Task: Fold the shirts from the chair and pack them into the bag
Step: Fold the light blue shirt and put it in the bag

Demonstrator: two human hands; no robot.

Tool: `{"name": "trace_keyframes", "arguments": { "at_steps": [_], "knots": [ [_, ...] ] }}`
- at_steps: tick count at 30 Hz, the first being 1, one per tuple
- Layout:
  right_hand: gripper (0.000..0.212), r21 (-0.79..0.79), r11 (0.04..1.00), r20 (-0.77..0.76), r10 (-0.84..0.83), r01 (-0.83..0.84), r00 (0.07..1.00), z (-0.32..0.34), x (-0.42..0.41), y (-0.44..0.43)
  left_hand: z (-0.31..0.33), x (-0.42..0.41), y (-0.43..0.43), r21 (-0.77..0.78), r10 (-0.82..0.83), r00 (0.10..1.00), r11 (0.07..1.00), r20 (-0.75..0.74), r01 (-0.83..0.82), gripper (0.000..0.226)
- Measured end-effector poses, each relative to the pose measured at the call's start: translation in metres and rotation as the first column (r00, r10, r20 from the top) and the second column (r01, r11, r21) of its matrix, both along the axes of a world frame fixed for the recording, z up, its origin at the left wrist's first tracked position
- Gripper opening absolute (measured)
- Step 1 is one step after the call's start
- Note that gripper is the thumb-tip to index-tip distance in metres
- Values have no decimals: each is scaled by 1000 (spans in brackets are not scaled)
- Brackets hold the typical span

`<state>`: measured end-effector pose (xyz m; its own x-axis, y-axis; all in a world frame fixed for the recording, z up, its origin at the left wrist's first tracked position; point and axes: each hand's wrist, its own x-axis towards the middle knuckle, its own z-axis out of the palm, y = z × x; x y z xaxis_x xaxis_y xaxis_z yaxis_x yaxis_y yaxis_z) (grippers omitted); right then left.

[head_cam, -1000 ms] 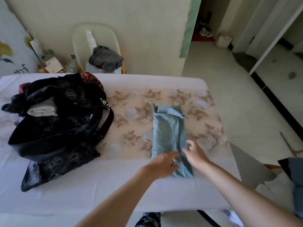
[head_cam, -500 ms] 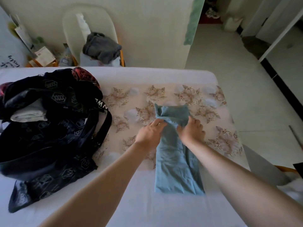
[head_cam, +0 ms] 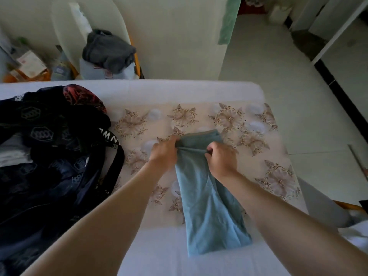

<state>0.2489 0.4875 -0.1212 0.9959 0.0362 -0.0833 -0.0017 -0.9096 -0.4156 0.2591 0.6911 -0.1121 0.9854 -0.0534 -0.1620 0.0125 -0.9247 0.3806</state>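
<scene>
Left hand [head_cam: 165, 154]: fingers curled round the left edge of the blue shirt [head_cam: 207, 202], close to its far end. The hand is knuckles-up, and the fingertips are hidden under the cloth.

Right hand [head_cam: 221, 158]: thumb and fingers pinch the right edge of the same shirt, level with the left hand. Between the two hands the fabric is gathered into a raised crease that runs across the strip.

Blue shirt: folded into a long, narrow strip. It lies flat on the table [head_cam: 179, 255], running from the near white area to the far end at the hands. A short section with a seamed hem shows beyond the hands. The near end is squared off and lies on the white cover.

Floral cloth [head_cam: 258, 148]: spread over the far right part of the table, beneath the far half of the shirt.

Bag [head_cam: 49, 176]: dark, with a printed pattern, standing open on the left of the table, well apart from the shirt. A pale folded item [head_cam: 14, 154] is visible inside it. One strap [head_cam: 117, 162] hangs toward the left forearm.

Chair [head_cam: 65, 36]: pale, set against the wall beyond the table. A grey garment [head_cam: 109, 50] is bunched on its seat.
</scene>
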Motion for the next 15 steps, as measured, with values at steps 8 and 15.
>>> {"name": "trace_keyframes", "arguments": {
  "at_steps": [8,15],
  "knots": [
    [48,-81,990,-22,114,-115,993,-2,-38,4,-3,7,10,-269,73,960,952,-271,-148,14],
    [49,-58,996,-104,60,-67,993,0,-32,6,10,10,9,-130,225,974,967,39,-218,19]
  ]
}}
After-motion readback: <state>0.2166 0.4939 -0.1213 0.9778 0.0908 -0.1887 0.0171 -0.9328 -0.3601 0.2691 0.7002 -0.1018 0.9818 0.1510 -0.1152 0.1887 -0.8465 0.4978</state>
